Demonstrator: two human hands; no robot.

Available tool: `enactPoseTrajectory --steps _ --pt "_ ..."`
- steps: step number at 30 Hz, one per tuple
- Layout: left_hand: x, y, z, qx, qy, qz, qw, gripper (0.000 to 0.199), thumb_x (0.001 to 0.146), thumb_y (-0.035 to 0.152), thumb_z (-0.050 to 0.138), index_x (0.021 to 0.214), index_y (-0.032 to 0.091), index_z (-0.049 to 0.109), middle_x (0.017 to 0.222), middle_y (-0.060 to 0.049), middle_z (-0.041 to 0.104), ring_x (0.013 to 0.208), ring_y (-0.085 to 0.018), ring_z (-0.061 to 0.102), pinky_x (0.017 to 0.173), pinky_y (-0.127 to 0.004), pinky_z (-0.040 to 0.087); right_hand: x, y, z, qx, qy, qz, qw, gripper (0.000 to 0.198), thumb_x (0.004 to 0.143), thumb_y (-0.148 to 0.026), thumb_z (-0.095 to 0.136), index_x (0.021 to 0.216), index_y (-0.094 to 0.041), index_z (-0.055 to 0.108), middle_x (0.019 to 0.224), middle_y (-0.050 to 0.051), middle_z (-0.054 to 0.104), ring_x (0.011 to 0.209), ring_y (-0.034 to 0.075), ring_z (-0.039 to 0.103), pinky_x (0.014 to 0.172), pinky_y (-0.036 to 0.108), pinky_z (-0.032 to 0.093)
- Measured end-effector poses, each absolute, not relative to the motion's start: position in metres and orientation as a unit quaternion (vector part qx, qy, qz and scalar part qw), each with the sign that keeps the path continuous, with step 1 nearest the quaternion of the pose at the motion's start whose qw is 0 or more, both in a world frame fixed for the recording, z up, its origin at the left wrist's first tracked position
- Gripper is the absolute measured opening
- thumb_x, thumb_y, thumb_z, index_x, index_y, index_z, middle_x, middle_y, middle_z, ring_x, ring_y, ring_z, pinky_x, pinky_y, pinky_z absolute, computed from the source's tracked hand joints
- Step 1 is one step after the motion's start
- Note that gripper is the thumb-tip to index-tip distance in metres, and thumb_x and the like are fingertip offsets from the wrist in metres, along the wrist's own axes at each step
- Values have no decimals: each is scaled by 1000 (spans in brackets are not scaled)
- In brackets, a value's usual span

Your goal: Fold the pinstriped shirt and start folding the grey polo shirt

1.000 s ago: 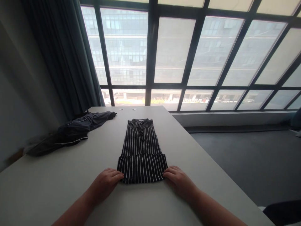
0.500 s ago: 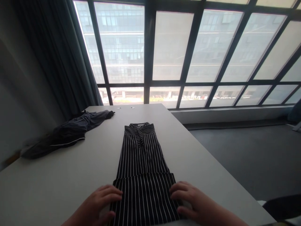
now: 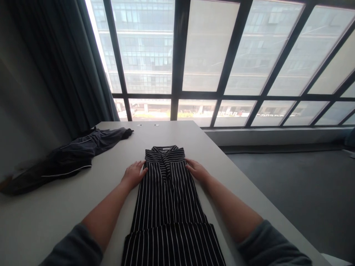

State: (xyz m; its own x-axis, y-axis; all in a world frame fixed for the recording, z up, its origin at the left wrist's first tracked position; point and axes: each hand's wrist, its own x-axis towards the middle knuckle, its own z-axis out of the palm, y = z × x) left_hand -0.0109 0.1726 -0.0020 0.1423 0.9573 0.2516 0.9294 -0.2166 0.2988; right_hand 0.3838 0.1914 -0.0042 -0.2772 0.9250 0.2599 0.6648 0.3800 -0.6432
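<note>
A black shirt (image 3: pixel 177 199) with white stripes lies face up along the white table, its collar at the far end. Its lower end is turned up into a wide flap nearest me. My left hand (image 3: pixel 134 173) rests at the shirt's left edge just below the shoulder, fingers stretched and thumb apart, fingertips touching the cloth. Opposite it, my right hand (image 3: pixel 197 170) lies along the right edge near the shoulder, fingers extended and its tips against the fabric. Neither hand grips the shirt.
A dark garment (image 3: pixel 74 155) with white piping lies heaped on the left side of the white table (image 3: pixel 111 192). Beyond are a dark curtain (image 3: pixel 63 66) and large framed windows (image 3: pixel 208 48). Grey floor (image 3: pixel 291 177) lies past the table's right edge.
Both hands have moved away from me, from the turned-up lower flap to the shirt's upper edges near the shoulders. The view has shifted slightly; the shirt stays lying folded.
</note>
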Motion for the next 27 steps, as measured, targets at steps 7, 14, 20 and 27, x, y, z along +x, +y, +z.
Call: enactPoseTrajectory --steps 7,14,20,27 --pt "-6 260 -9 748 631 202 44 46 106 45 45 143 27 66 155 -8 61 148 -28 51 125 -46 34 358 275 -6 -550 -761 204 277 48 104 -41 54 146 -21 66 149 10 64 152 33 45 129 50 32" --pt "-1 301 -10 743 629 225 41 58 98 46 60 151 22 58 148 -13 66 135 -32 61 116 -44 44 366 308 -8 -542 -729 254 332 39 93 -34 66 130 -24 77 130 7 76 124 29 69 115 46 50" --pt "6 314 -9 707 666 235 46 50 92 49 67 133 21 71 136 -14 72 124 -36 66 107 -45 50 364 309 -11 -540 -663 317 409 40 89 -35 67 124 -19 78 113 8 81 108 26 76 106 44 58" --pt "12 318 -8 694 668 260 68 28 91 40 64 111 24 76 113 -10 80 108 -33 71 96 -42 53 360 304 -8 -532 -636 337 445 42 84 -33 73 123 -18 78 110 8 82 104 26 77 102 43 61"
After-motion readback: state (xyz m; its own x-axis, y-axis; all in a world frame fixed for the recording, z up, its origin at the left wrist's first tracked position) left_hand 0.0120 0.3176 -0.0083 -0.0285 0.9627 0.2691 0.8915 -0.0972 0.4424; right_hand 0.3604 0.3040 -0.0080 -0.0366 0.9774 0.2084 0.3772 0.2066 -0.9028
